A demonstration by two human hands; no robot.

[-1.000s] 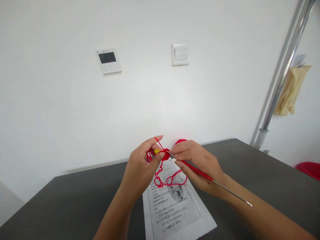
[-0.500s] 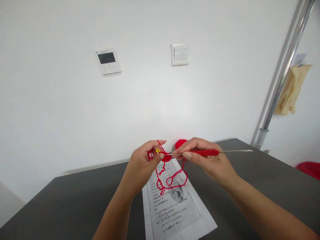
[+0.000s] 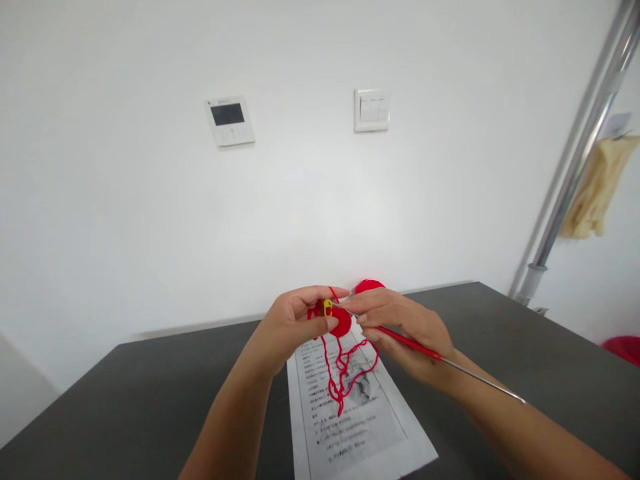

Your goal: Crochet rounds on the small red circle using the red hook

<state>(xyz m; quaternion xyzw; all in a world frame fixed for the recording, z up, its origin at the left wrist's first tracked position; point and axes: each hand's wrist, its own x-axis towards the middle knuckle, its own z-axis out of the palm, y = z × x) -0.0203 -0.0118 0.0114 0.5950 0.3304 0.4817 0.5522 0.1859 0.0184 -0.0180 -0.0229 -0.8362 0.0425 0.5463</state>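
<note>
Between the thumb and fingers of my left hand (image 3: 295, 323) is a small round piece of red crochet (image 3: 341, 323). A yellow stitch marker (image 3: 327, 308) hangs at its upper left edge. Red yarn runs over my left index finger, and loose yarn strands (image 3: 342, 383) dangle below the piece. My right hand (image 3: 407, 327) is closed round the red grip of a metal crochet hook (image 3: 413, 343). The hook's tip meets the work close beside the marker; its exact place in the stitches is too small to tell. The hook's far end points down to the right.
A printed sheet (image 3: 363, 443) lies on the dark table (image 3: 200, 393) under my hands. Behind my right hand sits a ball of red yarn (image 3: 369, 285) near the white wall. A metal pole (image 3: 575, 167), a hanging yellowish cloth item (image 3: 597, 190) and a red object (image 3: 623, 349) are at right.
The crochet hook has swung from nearly level to a slant, its rear end lower. The crochet piece has turned and shows more of its round face; the marker is more visible.
</note>
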